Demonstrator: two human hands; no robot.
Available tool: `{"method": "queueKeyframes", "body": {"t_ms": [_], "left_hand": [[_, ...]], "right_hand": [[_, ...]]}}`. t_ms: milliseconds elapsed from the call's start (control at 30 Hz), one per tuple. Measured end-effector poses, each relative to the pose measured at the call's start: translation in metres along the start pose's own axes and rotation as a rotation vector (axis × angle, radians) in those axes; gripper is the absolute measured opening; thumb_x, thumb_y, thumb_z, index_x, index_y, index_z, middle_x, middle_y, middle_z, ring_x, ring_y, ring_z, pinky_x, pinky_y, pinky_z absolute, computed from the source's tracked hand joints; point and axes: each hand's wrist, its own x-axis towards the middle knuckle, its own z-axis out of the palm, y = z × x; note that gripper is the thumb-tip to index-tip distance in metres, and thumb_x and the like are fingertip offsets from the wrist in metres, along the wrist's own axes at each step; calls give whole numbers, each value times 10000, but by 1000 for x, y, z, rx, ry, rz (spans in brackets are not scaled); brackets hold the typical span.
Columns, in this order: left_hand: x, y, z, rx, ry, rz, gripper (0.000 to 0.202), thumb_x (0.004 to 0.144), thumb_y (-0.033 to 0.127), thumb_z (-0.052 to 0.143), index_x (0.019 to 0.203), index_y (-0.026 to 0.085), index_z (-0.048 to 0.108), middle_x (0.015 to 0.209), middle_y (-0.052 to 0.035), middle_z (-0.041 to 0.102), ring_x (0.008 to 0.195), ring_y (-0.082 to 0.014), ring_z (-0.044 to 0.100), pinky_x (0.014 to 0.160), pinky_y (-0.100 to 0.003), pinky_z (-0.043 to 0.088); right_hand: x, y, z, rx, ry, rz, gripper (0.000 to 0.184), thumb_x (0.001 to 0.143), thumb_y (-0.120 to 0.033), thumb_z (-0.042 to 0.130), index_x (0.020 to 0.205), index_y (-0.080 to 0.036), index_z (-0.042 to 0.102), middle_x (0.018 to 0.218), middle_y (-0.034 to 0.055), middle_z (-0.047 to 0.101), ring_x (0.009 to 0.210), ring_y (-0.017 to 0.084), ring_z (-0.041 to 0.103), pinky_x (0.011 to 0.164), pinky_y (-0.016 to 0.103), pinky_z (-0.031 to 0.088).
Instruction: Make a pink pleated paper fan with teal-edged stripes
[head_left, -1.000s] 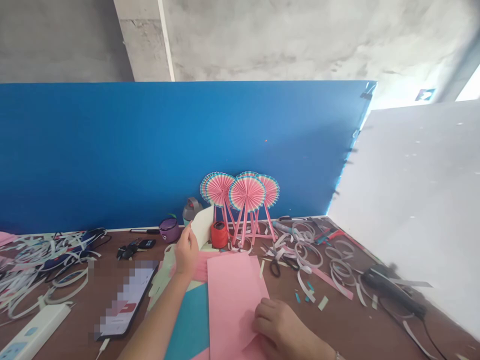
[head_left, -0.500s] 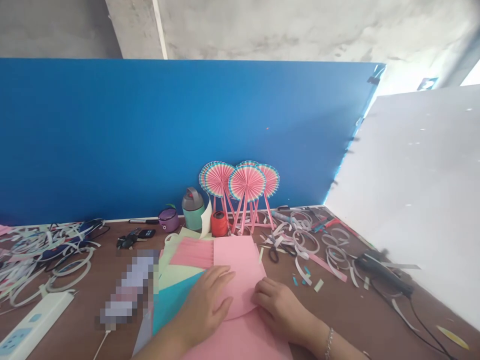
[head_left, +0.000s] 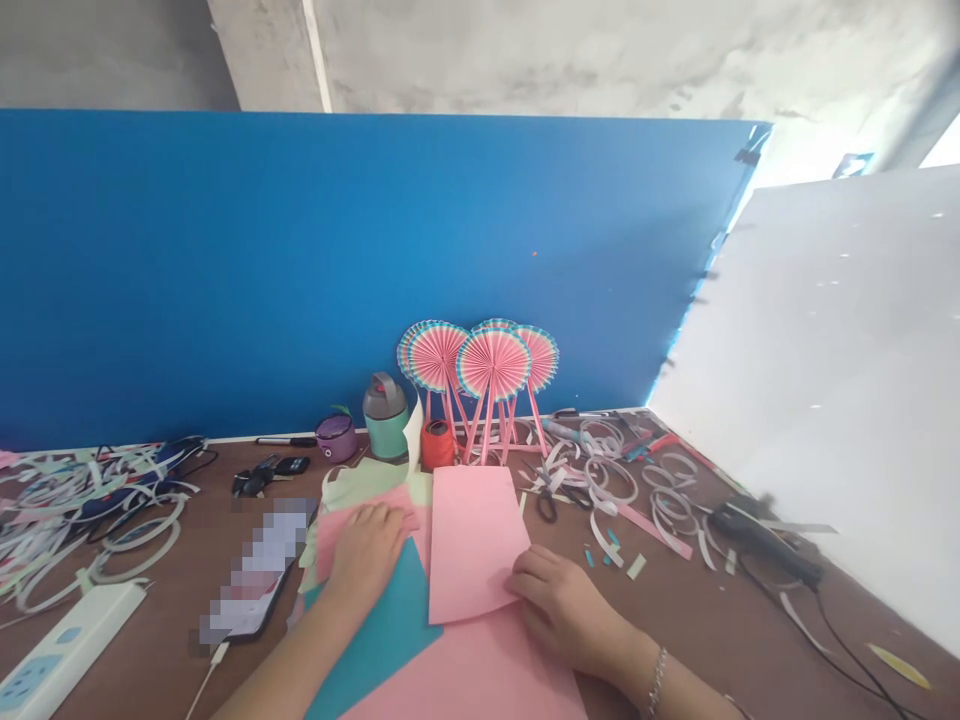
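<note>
A pink paper sheet (head_left: 477, 545), its lower edge bowed up, lies over larger pink paper (head_left: 480, 675) in front of me. My right hand (head_left: 559, 605) has its fingers curled on the sheet's lower right corner. To the left, my left hand (head_left: 371, 548) closes over a pleated pink paper (head_left: 330, 540); its thumb is hidden. Blue paper (head_left: 386, 630) sticks out beneath my left wrist, and pale green paper (head_left: 352, 485) shows behind the pleated piece.
Pink round paper fans (head_left: 493, 365) stand at the back by a green flask (head_left: 388, 425), a red container (head_left: 438, 443) and a purple pot (head_left: 337, 437). Scissors (head_left: 547, 505) and paper strips lie right. A phone (head_left: 262, 590) and power strip (head_left: 71, 650) are left.
My left hand has moved left and away from me, off the pink sheet onto the pleated paper, which has shifted left. More blue paper shows. My right hand stays at the sheet's corner.
</note>
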Motion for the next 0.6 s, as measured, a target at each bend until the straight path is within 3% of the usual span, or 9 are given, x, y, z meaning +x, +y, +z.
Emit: {"method": "queueKeyframes", "body": {"t_ms": [100,167,267,333,433,600], "left_hand": [[-7,9,-5,3,87,-68,272,829,180,415,1026,177,604,1060,-135,611,1008,-284,538,870,-473,416],[-14,23,-13,-114,110,-27,271,837,201,440,1072,203,576,1145,-121,575,1082,-275,500,914,-459,401],[-28,51,-23,-413,-165,166,234,783,261,583,1016,235,567,1042,-58,601,979,-224,542,838,-353,451],[-35,64,-25,-468,-280,145,196,725,254,656,896,225,565,955,-31,606,893,-213,552,770,-330,457],[-40,70,-20,-460,-284,91,117,745,205,634,806,214,535,890,-17,602,864,-205,546,755,-330,438],[-42,63,-14,-460,-280,88,121,738,184,632,801,218,535,906,-17,604,887,-211,550,784,-339,433]], "right_hand": [[1,-1,-1,58,-32,29,320,679,-39,437,930,-184,573,884,53,576,841,195,498,744,309,407],[1,-1,-1,82,-33,68,337,662,-36,442,949,-175,551,896,56,584,843,198,508,740,311,416],[1,1,1,109,-7,88,250,703,-35,445,889,-169,544,879,58,590,820,188,520,723,300,421],[1,3,3,141,25,73,182,749,-42,453,831,-171,552,873,55,594,820,176,524,731,288,421],[0,6,4,196,68,60,156,761,-45,498,793,-171,584,921,57,599,863,169,527,770,284,423],[-2,9,-2,283,61,124,135,778,-83,567,768,-183,658,854,42,582,845,165,527,754,277,422]]}}
